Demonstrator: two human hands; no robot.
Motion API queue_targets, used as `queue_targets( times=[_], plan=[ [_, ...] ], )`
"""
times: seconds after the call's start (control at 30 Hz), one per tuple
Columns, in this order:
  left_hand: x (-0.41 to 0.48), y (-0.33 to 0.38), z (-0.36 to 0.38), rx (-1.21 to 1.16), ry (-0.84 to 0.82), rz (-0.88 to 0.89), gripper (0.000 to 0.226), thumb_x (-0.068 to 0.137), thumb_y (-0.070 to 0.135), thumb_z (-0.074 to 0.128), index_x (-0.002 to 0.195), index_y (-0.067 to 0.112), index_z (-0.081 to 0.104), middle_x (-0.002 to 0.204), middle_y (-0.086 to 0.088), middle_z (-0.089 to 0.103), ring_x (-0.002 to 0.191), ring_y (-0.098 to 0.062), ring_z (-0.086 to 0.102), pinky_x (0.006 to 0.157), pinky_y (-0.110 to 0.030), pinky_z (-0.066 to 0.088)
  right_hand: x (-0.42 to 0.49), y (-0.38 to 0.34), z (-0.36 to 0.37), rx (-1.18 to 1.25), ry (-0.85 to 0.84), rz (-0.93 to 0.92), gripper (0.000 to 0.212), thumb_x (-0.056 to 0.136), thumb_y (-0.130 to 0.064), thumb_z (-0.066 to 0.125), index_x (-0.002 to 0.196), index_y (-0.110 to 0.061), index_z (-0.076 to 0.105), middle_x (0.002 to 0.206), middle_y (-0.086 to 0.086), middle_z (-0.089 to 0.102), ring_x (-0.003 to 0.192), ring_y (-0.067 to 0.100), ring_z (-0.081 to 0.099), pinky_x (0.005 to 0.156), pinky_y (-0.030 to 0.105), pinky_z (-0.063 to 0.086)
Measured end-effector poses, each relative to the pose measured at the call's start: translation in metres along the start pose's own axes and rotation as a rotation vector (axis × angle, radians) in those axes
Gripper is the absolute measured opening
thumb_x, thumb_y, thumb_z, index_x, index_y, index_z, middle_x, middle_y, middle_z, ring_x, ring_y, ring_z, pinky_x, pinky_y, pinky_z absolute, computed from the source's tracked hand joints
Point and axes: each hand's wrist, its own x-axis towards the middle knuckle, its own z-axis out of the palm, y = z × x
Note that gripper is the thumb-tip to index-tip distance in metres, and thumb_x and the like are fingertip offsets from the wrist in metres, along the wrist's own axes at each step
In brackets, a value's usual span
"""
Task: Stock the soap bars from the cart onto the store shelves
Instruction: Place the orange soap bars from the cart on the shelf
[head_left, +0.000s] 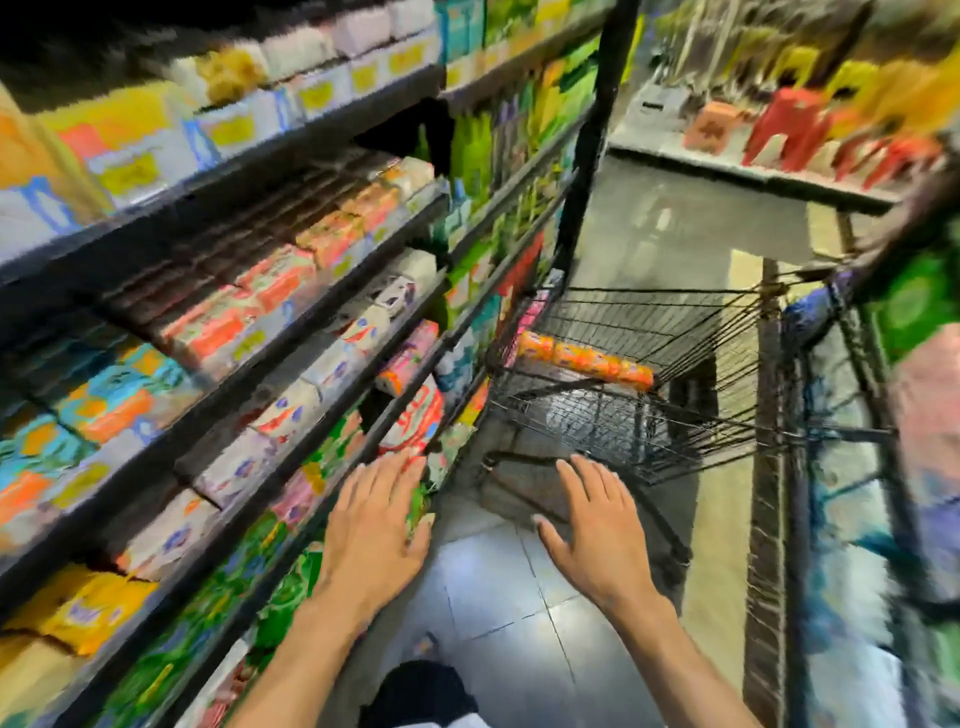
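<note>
Both hands are empty and released, with nothing grasped. The left hand (374, 525) has straight, slightly spread fingers and faces palm down at the front edge of a low shelf. Its fingertips are close to some green packs (249, 561); the blur hides whether they touch. The right hand (592, 530) is also flat with fingers fanned, and it hangs over the floor (493, 597) just short of the near end of the cart (675, 322). The two hands are near each other at about the same height.

The cart is a black wire basket standing in the aisle, just beside the shelves (234, 171) on the left. A row of orange soap (587, 361) lies across it near the side closest to the shelving.

The shelves are packed in tiers:
- orange-pink bars (270, 291) on a middle shelf
- white bars (311, 374) with purple marks on the shelf below
- teal bars (104, 395) further left
- yellow packs (88, 608) at the lower left

Most labels are too smeared to read.

A second rack (924, 364) with blurred goods runs along the right side of the aisle. Its contents cannot be told apart.
</note>
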Motion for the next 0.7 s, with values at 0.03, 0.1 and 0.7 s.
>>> queue_targets(
  times=[0.03, 0.1, 0.7],
  plan=[
    [0.020, 0.007, 0.005, -0.011, -0.021, 0.030, 0.064, 0.084, 0.044, 0.055, 0.141, 0.016, 0.055, 0.146, -0.008, 0.052, 0.133, -0.030, 0.049, 0.113, -0.045, 0.037, 0.008, 0.013, -0.001, 0.005, 0.012, 0.036, 0.073, 0.090, -0.061, 0.052, 0.146, -0.014, 0.050, 0.152, 0.008, 0.048, 0.140, 0.031, 0.043, 0.118, 0.047, 0.035],
    [0.061, 0.020, 0.016, -0.021, -0.053, 0.088, 0.065, 0.084, 0.047, 0.050, 0.141, 0.015, 0.055, 0.145, -0.009, 0.053, 0.132, -0.031, 0.051, 0.112, -0.044, 0.036, 0.026, 0.040, -0.003, 0.005, 0.029, 0.107, 0.074, 0.091, -0.060, 0.055, 0.146, -0.012, 0.050, 0.152, 0.009, 0.048, 0.140, 0.031, 0.043, 0.117, 0.048, 0.036],
    [0.462, 0.113, 0.141, -0.043, -0.280, 0.389, 0.069, 0.091, 0.054, 0.039, 0.147, 0.014, 0.048, 0.150, -0.011, 0.049, 0.137, -0.032, 0.046, 0.115, -0.051, 0.038, 0.280, 0.255, 0.012, 0.010, -0.033, 0.420, 0.079, 0.093, -0.062, 0.052, 0.154, -0.015, 0.038, 0.159, 0.006, 0.037, 0.148, 0.027, 0.033, 0.120, 0.045, 0.033]
  ],
)
